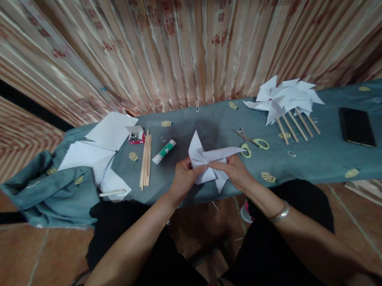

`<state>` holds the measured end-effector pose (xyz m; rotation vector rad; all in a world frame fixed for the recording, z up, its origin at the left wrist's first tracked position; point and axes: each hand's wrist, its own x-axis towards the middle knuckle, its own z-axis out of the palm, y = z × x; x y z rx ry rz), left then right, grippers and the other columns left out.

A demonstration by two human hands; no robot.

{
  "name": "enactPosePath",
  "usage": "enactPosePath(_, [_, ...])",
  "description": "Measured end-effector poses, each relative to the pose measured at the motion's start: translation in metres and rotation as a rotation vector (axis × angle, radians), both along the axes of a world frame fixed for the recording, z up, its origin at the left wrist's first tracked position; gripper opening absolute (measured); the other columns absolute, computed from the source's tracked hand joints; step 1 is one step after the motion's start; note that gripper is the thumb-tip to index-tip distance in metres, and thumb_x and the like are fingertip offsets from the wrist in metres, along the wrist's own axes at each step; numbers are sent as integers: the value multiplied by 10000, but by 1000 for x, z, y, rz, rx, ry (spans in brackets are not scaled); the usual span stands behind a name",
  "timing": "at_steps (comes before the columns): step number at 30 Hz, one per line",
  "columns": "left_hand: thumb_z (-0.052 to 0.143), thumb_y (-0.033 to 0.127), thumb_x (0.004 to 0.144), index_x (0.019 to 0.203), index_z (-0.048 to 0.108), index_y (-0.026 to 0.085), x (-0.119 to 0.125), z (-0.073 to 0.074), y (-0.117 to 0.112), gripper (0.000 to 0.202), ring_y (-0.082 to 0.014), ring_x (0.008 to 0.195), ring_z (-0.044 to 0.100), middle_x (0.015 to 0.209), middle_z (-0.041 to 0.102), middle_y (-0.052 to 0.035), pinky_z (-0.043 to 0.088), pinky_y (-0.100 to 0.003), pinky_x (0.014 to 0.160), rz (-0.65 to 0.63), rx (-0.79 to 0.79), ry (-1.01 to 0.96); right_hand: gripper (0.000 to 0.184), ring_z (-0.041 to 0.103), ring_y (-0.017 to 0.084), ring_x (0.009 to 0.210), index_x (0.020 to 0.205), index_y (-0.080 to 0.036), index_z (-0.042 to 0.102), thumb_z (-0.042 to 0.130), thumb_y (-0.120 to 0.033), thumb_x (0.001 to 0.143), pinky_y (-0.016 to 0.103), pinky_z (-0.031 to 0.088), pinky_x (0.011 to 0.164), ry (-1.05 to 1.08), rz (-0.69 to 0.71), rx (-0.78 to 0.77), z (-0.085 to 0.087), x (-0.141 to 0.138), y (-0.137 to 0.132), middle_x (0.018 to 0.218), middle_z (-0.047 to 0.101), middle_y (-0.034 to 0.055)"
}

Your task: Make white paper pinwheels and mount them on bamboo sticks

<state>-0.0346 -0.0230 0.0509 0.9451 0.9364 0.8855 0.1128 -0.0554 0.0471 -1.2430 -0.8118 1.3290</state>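
- Both hands meet at the near edge of the desk [321, 162], about midway along it.
- The left hand [183, 178] is closed on the white paper pinwheel [203, 156], pinching a fold from its left side.
- The right hand [235, 171] grips the same paper from the right, and its thumb seems to press a flap down. A silver bangle [279, 213] sits on that wrist.
- Yellow-handled scissors [253, 143] lie just beside the right hand.
- A glue stick [164, 152] and a bundle of wooden sticks [145, 159] lie left of the paper. The glue's label is too small to read.
- Finished pinwheels [284, 97] lie by the far edge, and a dark phone [356, 127] lies toward the right end.
- Loose white sheets [99, 151] cover the left end.
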Motion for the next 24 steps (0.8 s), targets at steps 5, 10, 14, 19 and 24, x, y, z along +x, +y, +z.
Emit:
enactPosePath(5, [855,277,480,730,734,123,-1,3,1,318,-140,598,585,686,710,-25,460,-249,604,-23,19,28,303,708,235,803,876,-167,758,791,-303,607,344,532,778,-20,14,18,-1,1,0,879,768,57])
enactPosePath(10, [840,248,472,718,735,134,-2,7,2,290,-146,591,590,673,712,-18,465,-250,591,-40,28,50,320,705,236,762,838,-165,761,813,-353,584,340,536,734,-18,34,-12,0,0,0,802,766,54])
enactPosePath(14, [834,243,469,705,733,135,-2,7,2,278,-154,594,599,672,713,-19,468,-250,584,-34,26,59,309,703,233,738,809,-161,767,815,-368,585,326,537,697,-40,51,-13,-1,1,0,769,764,50])
enactPosePath(19, [839,248,482,733,740,137,-2,6,0,292,-163,614,618,705,726,-28,486,-265,613,-27,6,36,332,696,228,697,819,-158,770,819,-380,576,320,538,655,-42,52,-31,-3,1,-1,762,763,53])
enactPosePath(24, [846,249,488,746,738,126,-2,4,0,306,-155,616,614,714,725,-30,481,-262,623,-26,-9,7,345,704,233,722,814,-162,767,838,-378,554,327,542,680,-9,42,-30,-4,1,-1,768,763,54])
